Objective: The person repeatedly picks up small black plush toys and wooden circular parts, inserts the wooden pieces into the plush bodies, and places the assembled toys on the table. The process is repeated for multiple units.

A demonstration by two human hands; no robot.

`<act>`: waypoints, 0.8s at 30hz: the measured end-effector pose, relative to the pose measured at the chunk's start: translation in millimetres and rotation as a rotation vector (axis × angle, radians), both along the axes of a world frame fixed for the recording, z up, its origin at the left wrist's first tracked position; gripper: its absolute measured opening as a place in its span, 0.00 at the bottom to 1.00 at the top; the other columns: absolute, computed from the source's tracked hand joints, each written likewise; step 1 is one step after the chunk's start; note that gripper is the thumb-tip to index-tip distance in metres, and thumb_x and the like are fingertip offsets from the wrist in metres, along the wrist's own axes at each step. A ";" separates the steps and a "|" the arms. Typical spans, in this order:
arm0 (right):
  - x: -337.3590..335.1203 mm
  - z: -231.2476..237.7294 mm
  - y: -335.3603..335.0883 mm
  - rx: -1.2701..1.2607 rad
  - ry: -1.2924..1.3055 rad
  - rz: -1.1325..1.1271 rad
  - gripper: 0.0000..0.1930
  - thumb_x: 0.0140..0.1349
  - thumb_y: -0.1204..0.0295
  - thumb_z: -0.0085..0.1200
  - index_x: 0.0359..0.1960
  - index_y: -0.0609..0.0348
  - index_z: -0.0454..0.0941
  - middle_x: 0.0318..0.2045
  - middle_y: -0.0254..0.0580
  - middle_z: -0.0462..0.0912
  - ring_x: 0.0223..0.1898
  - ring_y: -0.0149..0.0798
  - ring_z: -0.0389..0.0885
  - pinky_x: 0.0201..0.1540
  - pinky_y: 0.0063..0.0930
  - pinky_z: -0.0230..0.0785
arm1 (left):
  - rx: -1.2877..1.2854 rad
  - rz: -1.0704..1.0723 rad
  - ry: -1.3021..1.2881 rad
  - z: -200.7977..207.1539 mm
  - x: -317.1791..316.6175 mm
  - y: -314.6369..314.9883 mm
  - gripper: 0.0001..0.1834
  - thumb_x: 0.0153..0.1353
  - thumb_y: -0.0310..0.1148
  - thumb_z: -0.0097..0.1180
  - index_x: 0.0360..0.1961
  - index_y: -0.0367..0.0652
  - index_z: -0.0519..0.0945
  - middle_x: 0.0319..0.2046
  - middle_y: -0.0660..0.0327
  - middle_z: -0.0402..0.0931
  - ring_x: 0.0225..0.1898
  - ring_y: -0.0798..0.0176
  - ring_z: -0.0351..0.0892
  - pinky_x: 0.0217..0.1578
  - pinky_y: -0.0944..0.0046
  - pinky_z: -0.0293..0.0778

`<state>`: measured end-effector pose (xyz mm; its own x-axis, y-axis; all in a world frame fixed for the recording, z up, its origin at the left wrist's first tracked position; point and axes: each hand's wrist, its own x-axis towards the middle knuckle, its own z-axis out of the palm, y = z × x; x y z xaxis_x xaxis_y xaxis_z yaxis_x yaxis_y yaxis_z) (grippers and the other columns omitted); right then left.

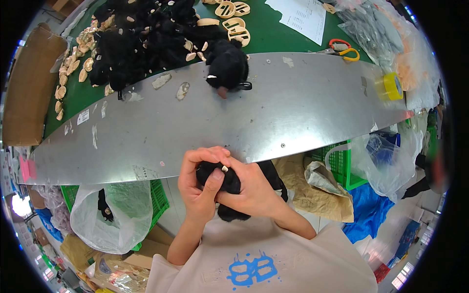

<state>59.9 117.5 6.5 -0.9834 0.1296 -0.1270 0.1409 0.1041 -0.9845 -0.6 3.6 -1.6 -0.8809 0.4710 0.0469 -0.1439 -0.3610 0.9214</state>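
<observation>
In front of my chest, just off the table's near edge, my left hand [196,183] and my right hand [256,190] are both closed around a black plush piece [230,182]. My left thumb presses on its upper side, beside a small cream-coloured bit [224,169] that shows between the fingers. More black fabric hangs below and behind my right hand; whether it belongs to the same piece I cannot tell. Beyond my hands a black plush toy [227,62] with a pinkish-brown tip and a small black loop lies at the metal strip's far edge.
Black plush pieces [146,44] are heaped at the far left, with cream oval parts [234,23] around them. Scissors [342,51], a paper sheet [305,19] and a yellow tape roll [392,86] lie rightward. Below the table hang plastic bags [115,215] beside green crates [342,163].
</observation>
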 end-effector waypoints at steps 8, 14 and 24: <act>2.2 -7.4 -13.2 0.279 0.115 -0.155 0.33 0.49 0.73 0.65 0.59 0.65 0.66 0.30 0.53 0.81 0.31 0.54 0.82 0.32 0.37 0.74 | 0.026 0.078 0.044 -8.2 -3.7 3.7 0.13 0.58 0.22 0.54 0.44 0.39 0.68 0.36 0.54 0.76 0.48 0.56 0.74 0.57 0.54 0.67; 7.3 11.3 14.1 -0.131 -0.003 -0.045 0.29 0.53 0.72 0.67 0.57 0.63 0.71 0.33 0.48 0.82 0.32 0.46 0.81 0.39 0.30 0.73 | -0.093 -0.142 0.130 8.4 -13.9 -2.7 0.27 0.57 0.42 0.62 0.51 0.32 0.71 0.45 0.47 0.76 0.52 0.54 0.75 0.56 0.56 0.69; -7.1 15.2 53.7 0.199 0.083 0.242 0.15 0.70 0.60 0.49 0.45 0.60 0.77 0.32 0.47 0.80 0.34 0.50 0.79 0.37 0.35 0.71 | -0.307 -0.225 0.211 15.1 -20.6 -33.3 0.35 0.46 0.23 0.67 0.59 0.29 0.71 0.50 0.51 0.74 0.54 0.57 0.73 0.58 0.61 0.65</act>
<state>52.8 171.2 21.7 -0.9947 -0.0946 -0.0405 0.0086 0.3161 -0.9487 -21.2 -29.8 13.5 -0.7408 0.6704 0.0426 0.0147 -0.0471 0.9988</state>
